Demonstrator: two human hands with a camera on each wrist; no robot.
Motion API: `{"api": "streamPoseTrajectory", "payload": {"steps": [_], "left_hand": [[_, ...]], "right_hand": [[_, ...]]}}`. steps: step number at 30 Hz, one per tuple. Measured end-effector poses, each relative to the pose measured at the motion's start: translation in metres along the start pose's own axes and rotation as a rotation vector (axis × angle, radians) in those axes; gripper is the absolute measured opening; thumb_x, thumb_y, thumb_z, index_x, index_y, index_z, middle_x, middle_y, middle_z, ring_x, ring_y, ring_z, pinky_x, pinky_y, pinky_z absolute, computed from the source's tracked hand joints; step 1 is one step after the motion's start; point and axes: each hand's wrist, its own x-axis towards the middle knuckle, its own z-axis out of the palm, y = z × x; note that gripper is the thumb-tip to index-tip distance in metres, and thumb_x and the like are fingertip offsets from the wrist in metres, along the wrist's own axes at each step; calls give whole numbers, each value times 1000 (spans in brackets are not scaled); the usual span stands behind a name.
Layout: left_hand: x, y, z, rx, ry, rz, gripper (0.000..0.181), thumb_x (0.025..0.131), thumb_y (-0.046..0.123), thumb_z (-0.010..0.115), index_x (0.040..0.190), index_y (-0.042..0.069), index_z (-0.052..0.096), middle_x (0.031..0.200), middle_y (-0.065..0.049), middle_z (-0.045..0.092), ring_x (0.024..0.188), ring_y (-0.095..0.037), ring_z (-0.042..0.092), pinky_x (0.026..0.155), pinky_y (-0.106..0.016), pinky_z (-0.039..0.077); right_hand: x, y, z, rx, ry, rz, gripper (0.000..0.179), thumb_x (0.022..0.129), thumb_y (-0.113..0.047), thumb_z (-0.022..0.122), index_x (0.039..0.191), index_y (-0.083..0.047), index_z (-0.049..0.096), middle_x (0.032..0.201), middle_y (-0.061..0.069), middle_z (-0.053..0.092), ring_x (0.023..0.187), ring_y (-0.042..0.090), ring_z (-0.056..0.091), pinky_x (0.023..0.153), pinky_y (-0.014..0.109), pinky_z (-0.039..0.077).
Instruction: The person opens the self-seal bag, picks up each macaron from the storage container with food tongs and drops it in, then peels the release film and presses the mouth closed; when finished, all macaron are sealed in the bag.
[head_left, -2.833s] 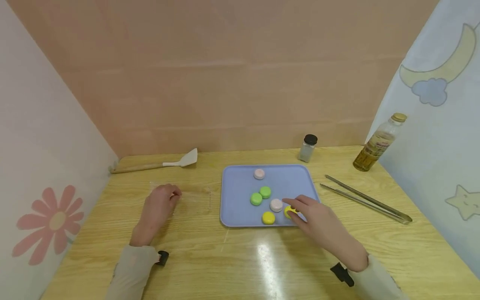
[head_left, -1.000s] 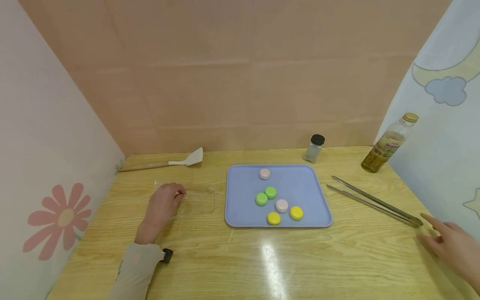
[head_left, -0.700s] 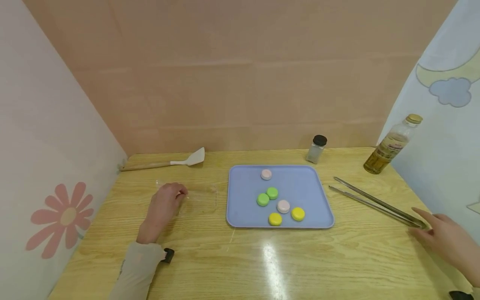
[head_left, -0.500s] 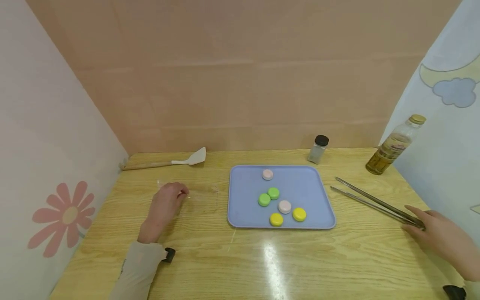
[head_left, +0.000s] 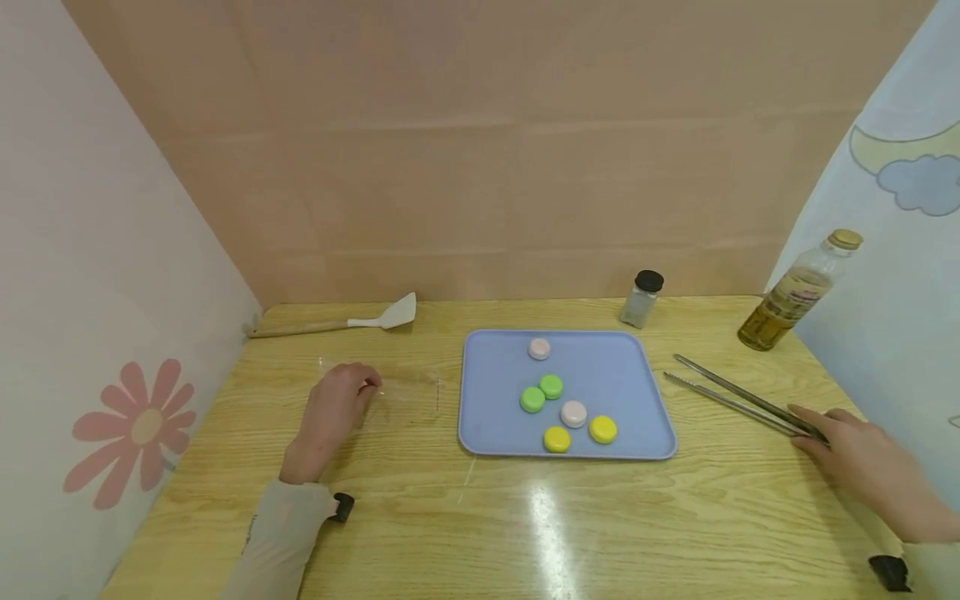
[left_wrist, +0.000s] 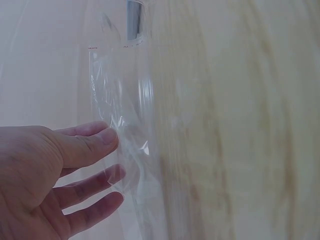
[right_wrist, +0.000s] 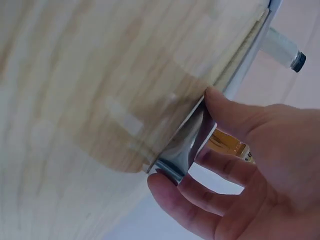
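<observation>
My left hand [head_left: 337,406] pinches the edge of a clear plastic bag [head_left: 408,396] lying on the table. In the left wrist view its thumb and forefinger hold the transparent film [left_wrist: 127,145]. At the right, my right hand [head_left: 862,458] grips the joined end of the metal tongs [head_left: 738,393], whose arms spread toward the back. The right wrist view shows thumb and fingers around the curved metal end [right_wrist: 182,145]. Between the hands is a blue tray [head_left: 487,367] bearing green macarons [head_left: 532,399], pale pink macarons [head_left: 573,414] and yellow macarons [head_left: 602,429].
Behind the bag lies a white spatula [head_left: 397,312] with a wooden handle. A small jar [head_left: 641,300] with a black lid stands behind the tray. An oil bottle [head_left: 795,296] stands at the back right. Brown and patterned walls enclose the wooden table [head_left: 450,533].
My right hand has left the yellow macaron on the tray, moved right, and taken hold of the tongs' joined end. The left hand stays at the bag. The head view has shifted slightly.
</observation>
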Motion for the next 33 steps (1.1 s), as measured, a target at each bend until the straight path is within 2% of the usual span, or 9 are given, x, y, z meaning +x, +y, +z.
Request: {"api": "streamPoseTrajectory", "payload": {"steps": [5, 12, 18, 22, 25, 29, 31, 33], "left_hand": [[1, 0, 0, -3, -5, -4, 8, 89, -3, 75, 92, 4, 77, 93, -10, 73, 77, -23, 66, 62, -39, 58], [0, -1, 1, -6, -1, 5, 9, 89, -4, 75, 91, 4, 77, 91, -10, 73, 76, -23, 65, 61, -39, 57], [0, -1, 2, -7, -1, 1, 9, 88, -4, 76, 91, 4, 77, 92, -10, 73, 77, -24, 66, 62, -39, 58], [1, -1, 2, -4, -5, -2, 9, 88, -4, 76, 92, 4, 77, 92, -10, 73, 78, -25, 66, 63, -39, 58], [1, 0, 2, 1, -6, -2, 8, 89, -3, 76, 93, 4, 77, 93, -10, 73, 78, -25, 66, 63, -40, 58], [0, 0, 1, 2, -4, -1, 8, 89, -3, 76, 93, 4, 77, 93, -10, 73, 79, -26, 67, 63, -40, 58], [0, 0, 1, -1, -2, -1, 8, 89, -4, 75, 93, 3, 77, 93, -11, 73, 79, -26, 67, 64, -40, 58], [0, 0, 1, -4, -1, 1, 8, 89, -4, 75, 92, 3, 77, 92, -11, 73, 79, -26, 67, 63, -40, 58]], "right_hand": [[-1, 1, 4, -18, 21, -55, 34, 93, -5, 71, 120, 14, 62, 75, 2, 50, 51, 10, 38, 46, 27, 32], [-6, -6, 1, -36, 86, -94, 31, 92, -4, 73, 116, 13, 64, 83, 7, 58, 56, 9, 44, 48, 29, 38], [-8, -13, -1, -16, 143, -147, 29, 91, 2, 72, 115, 14, 63, 88, 10, 53, 62, 6, 38, 47, 26, 34], [-11, -16, -1, 9, 167, -179, 30, 89, 8, 70, 116, 18, 60, 95, 19, 55, 67, 14, 51, 48, 29, 42], [-15, -19, -3, 12, 141, -165, 32, 91, 7, 68, 119, 19, 57, 97, 22, 58, 72, 24, 59, 52, 34, 47], [-22, -25, -6, 26, 108, -127, 39, 97, 0, 64, 133, 13, 52, 90, 9, 57, 65, 8, 48, 51, 28, 40], [-26, -28, -6, 33, 123, -119, 42, 99, -4, 63, 139, 7, 51, 85, 1, 52, 61, 1, 36, 50, 25, 32], [-30, -31, -6, 42, 151, -114, 43, 101, -6, 62, 142, 2, 51, 83, -3, 48, 60, -1, 31, 49, 24, 29]]}}
